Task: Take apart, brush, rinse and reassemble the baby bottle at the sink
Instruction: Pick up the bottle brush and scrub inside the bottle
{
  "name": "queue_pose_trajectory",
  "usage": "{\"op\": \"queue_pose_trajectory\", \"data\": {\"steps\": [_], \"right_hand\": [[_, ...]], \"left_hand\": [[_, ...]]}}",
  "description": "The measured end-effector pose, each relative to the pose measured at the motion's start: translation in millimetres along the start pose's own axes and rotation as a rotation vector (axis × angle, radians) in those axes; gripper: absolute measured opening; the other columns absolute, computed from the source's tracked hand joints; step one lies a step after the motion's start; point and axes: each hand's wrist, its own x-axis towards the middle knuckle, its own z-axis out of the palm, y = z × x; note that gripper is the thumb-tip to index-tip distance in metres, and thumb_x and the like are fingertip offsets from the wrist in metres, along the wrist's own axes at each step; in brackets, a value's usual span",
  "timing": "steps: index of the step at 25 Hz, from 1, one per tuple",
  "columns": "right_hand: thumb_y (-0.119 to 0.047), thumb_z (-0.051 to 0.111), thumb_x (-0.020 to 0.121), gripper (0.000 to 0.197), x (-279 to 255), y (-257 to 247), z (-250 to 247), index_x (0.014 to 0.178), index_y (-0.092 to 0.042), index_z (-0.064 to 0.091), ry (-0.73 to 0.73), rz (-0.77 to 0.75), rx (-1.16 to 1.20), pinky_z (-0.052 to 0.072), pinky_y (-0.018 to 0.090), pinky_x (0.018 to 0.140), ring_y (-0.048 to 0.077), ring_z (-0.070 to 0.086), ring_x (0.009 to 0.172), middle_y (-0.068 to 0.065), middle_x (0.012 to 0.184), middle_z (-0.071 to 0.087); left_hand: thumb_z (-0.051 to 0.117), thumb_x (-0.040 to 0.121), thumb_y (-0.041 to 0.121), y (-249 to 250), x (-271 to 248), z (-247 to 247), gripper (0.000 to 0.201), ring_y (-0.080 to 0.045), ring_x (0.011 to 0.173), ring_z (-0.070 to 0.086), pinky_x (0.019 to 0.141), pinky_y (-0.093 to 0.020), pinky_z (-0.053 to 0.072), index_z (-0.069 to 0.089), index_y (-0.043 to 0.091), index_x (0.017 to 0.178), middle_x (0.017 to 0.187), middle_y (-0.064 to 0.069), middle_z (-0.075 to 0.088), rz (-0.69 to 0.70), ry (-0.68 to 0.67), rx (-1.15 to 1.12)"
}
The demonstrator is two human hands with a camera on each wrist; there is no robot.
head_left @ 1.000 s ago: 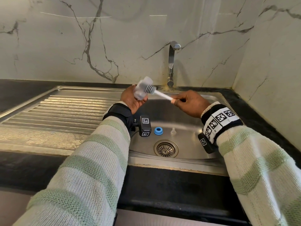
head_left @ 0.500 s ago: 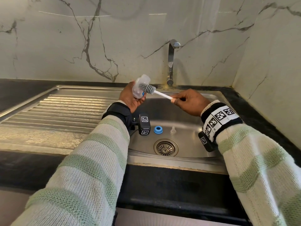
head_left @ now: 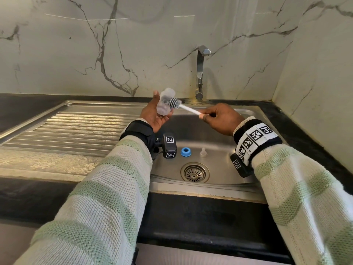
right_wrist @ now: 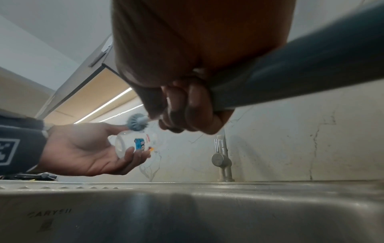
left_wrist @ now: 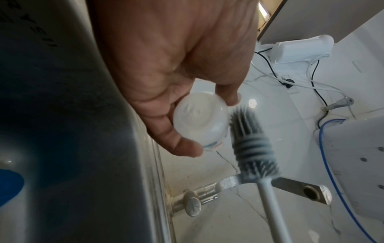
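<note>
- Left hand [head_left: 152,116] holds the bottle [head_left: 165,101] in a loose fingertip cradle, up above the sink [head_left: 219,134] basin, left of the tap [head_left: 200,73].
- Right hand [head_left: 219,119] is clamped on the brush [head_left: 172,102] handle; the bristle head lies against the bottle's side, outside it.
- Blue ring [head_left: 185,152] and teat [head_left: 203,152] lie on the sink floor, just behind the drain [head_left: 194,173].
- Risk: the loose hold plus a sideways brush push could knock the bottle into the sink.
- Risk: the teat is near the drain, so rinse water may wash it onto the strainer.
- Tap looks off; no water visible.
</note>
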Motion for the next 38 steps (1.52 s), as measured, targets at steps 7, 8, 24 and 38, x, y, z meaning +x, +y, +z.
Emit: {"op": "queue_pose_trajectory", "data": {"steps": [7,8,24,38], "right_hand": [[-0.029,0.056,0.097,0.027,-2.1,-1.0,2.7,0.118,-0.02,0.07,0.016,0.054,0.115,0.041,0.023,0.057,0.012,0.051,0.061,-0.006,0.07,0.06],[-0.029,0.056,0.098,0.026,-3.1,-4.9,5.5,0.118,-0.02,0.07,-0.001,0.039,0.125,0.042,0.024,0.057,0.013,0.051,0.061,-0.004,0.071,0.061],[-0.028,0.053,0.099,0.028,-3.8,-16.4,12.8,0.122,-0.019,0.067,-0.012,0.017,0.061,0.037,0.021,0.053,0.009,0.049,0.06,-0.009,0.07,0.058],[-0.029,0.053,0.099,0.029,-3.3,-14.1,12.5,0.123,-0.021,0.067,-0.008,0.045,0.071,0.039,0.023,0.055,0.012,0.052,0.064,-0.005,0.076,0.062]], "left_hand": [[0.062,0.095,0.026,1.4,5.8,-1.9,0.028,-0.036,0.113,0.059,0.092,-0.051,0.053,0.053,0.008,0.115,0.12,-0.016,0.06,-0.011,0.028,-0.066],[0.061,0.096,0.025,1.1,6.0,-2.7,0.031,-0.036,0.113,0.059,0.092,-0.05,0.053,0.052,0.008,0.12,0.124,-0.017,0.06,-0.013,0.029,-0.075],[0.054,0.099,0.032,5.1,4.3,4.0,0.028,-0.036,0.112,0.06,0.08,-0.045,0.058,0.049,0.011,0.117,0.125,-0.017,0.057,0.023,0.002,-0.208],[0.06,0.096,0.03,5.1,7.1,2.8,0.032,-0.038,0.121,0.055,0.082,-0.046,0.057,0.052,0.011,0.12,0.138,-0.02,0.051,0.117,0.044,-0.207]]}}
